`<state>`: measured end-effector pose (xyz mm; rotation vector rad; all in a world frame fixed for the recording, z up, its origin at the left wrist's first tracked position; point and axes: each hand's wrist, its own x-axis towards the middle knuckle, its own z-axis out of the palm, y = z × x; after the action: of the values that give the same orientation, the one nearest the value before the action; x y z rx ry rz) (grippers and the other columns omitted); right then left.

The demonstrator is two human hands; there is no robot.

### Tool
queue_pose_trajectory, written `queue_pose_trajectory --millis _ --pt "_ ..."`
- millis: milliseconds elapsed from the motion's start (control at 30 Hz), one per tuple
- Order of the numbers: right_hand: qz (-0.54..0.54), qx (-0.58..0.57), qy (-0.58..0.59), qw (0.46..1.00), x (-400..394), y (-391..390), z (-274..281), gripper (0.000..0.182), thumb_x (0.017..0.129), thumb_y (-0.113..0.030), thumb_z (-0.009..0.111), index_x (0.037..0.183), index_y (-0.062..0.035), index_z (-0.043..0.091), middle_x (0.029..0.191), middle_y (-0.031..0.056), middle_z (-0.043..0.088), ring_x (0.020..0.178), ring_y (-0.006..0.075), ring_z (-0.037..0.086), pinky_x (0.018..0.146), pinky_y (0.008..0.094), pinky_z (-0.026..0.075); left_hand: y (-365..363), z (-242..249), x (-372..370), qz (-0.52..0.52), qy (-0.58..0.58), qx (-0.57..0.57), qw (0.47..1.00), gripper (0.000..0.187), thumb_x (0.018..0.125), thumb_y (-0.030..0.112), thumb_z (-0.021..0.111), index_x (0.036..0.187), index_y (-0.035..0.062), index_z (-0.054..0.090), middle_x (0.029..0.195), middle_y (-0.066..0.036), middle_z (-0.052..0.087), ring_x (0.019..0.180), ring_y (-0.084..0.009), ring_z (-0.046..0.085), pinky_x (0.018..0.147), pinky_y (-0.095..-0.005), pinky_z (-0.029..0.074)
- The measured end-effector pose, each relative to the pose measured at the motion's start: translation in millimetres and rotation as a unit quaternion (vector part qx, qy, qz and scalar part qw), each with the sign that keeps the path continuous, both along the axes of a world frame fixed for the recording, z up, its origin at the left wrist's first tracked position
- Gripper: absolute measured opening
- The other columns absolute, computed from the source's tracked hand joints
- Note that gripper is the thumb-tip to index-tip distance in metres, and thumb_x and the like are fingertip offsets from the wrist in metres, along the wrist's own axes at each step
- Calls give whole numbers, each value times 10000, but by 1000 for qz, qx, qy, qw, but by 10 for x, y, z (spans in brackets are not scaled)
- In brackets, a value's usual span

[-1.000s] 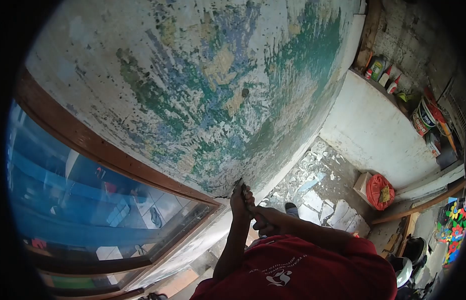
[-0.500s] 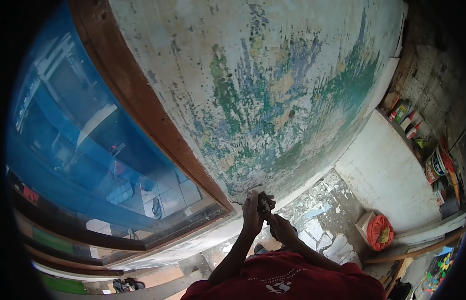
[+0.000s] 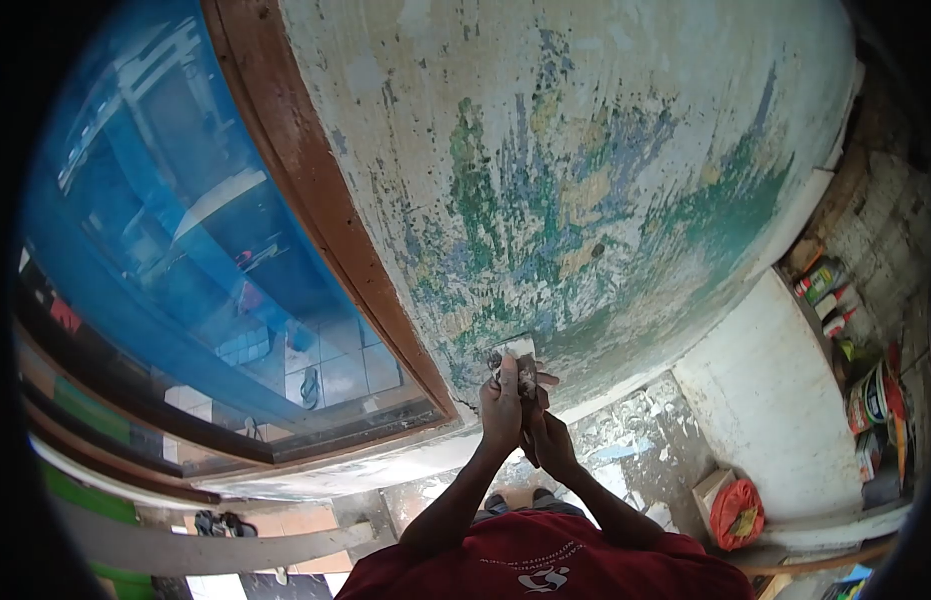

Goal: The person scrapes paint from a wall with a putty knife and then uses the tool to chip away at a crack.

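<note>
My left hand (image 3: 503, 405) is closed on a flat scraper (image 3: 518, 349), whose pale blade shows above the thumb, close to the lower part of the peeling wall (image 3: 586, 230). My right hand (image 3: 548, 435) sits just below and to the right, its fingers wrapped round what looks like the same tool's handle. Greyish residue lies on the blade near the fingers. The wall carries worn patches of green, blue and cream paint.
A brown window frame (image 3: 316, 190) with blue glass stands at left. Paint flakes litter the floor (image 3: 626, 440). At right are a red plastic bag (image 3: 737, 514), a white panel (image 3: 776, 390), bottles (image 3: 818, 282) and a paint tub (image 3: 868, 400). Sandals (image 3: 224, 523) lie lower left.
The view has shifted, so the wall appears further right. My hands have come up slightly, and the pale blade now shows clearly above my left thumb.
</note>
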<state>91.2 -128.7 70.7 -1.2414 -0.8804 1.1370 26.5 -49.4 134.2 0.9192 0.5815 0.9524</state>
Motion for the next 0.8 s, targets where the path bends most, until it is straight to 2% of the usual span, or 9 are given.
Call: queue_pose_trajectory --millis 100,133,267,333,400,600,700,733,800 --pt "-12 -1 -82 997 67 -14 234 350 944 -306 342 841 -6 489 494 0 412 423 65 409 398 249 326 -20 97 94 36 -2 -5 999 456 939 390 339 867 -7 550 678 -147 621 409 -102 472 365 -217 360" --pt "-22 24 -103 994 67 21 161 427 950 -383 287 715 -60 439 466 -23 371 346 69 358 334 227 262 -17 109 101 44 4 0 999 452 939 389 340 861 -5 548 674 -146 620 403 -100 468 359 -215 356" --pt "-4 -1 -205 979 161 23 38 337 937 -289 336 907 6 496 518 119 463 454 238 489 440 319 379 -44 54 146 57 -3 -18 998 456 938 390 343 816 0 546 642 -134 609 383 -91 451 339 -208 343" --pt "-30 95 -253 962 124 86 -16 392 945 -345 310 896 -7 502 508 33 423 414 120 417 387 259 319 -32 150 142 63 13 -15 998 465 937 393 344 797 0 550 626 -126 601 378 -89 447 332 -206 340" --pt "-14 27 -90 995 69 35 48 417 951 -366 297 952 -3 504 517 -16 406 405 49 372 364 217 288 -44 139 124 61 17 -23 998 482 934 401 349 766 -1 554 603 -114 586 374 -86 443 325 -206 335" --pt "-27 79 -131 988 94 42 12 398 951 -334 305 953 17 492 533 4 436 424 61 400 380 219 309 -58 133 149 75 45 -8 996 500 929 419 352 807 -14 571 598 -110 585 380 -83 439 340 -205 339" --pt "-13 130 -211 969 162 129 -59 406 949 -327 310 956 34 496 535 32 448 432 81 420 384 240 321 -36 220 161 70 22 -10 997 504 928 423 353 816 -13 578 590 -106 583 382 -80 436 347 -204 339" --pt "-1 75 -150 986 145 77 92 417 949 -333 313 948 40 498 532 52 445 439 90 426 393 255 332 -40 205 161 74 30 -10 997 504 927 426 354 815 -10 579 588 -104 583 380 -78 433 347 -208 338" --pt "-36 87 -170 981 79 39 1 415 950 -336 314 945 37 497 534 49 446 444 83 424 394 249 329 -71 120 136 72 60 3 996 507 927 426 354 817 -15 579 589 -102 582 380 -77 432 347 -207 339"
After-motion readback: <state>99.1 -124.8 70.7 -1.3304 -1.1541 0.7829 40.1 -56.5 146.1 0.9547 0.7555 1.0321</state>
